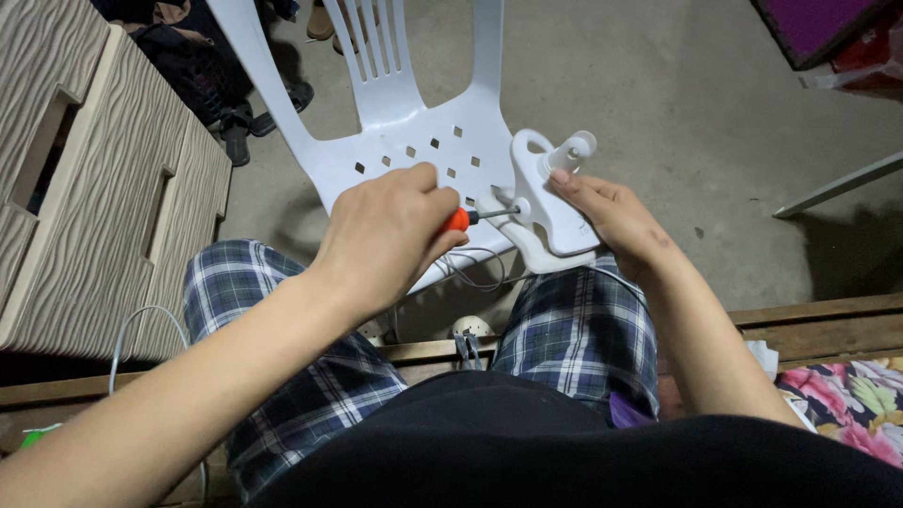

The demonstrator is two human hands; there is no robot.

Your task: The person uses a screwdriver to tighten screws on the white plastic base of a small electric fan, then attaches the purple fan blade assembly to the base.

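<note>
Left hand (386, 230) is wrapped tight round an orange-handled screwdriver (458, 219), fingers fully closed over the grip — its metal shaft runs right into the white plastic part (555, 212) resting at the near edge of the white plastic chair (423, 132). Right hand (611, 221) steadies that part from its right side, fingers loosely curled against it with one fingertip up near the round knob at the far end, while thin white wires (480, 273) dangle just below, between the plaid-trousered knees.
</note>
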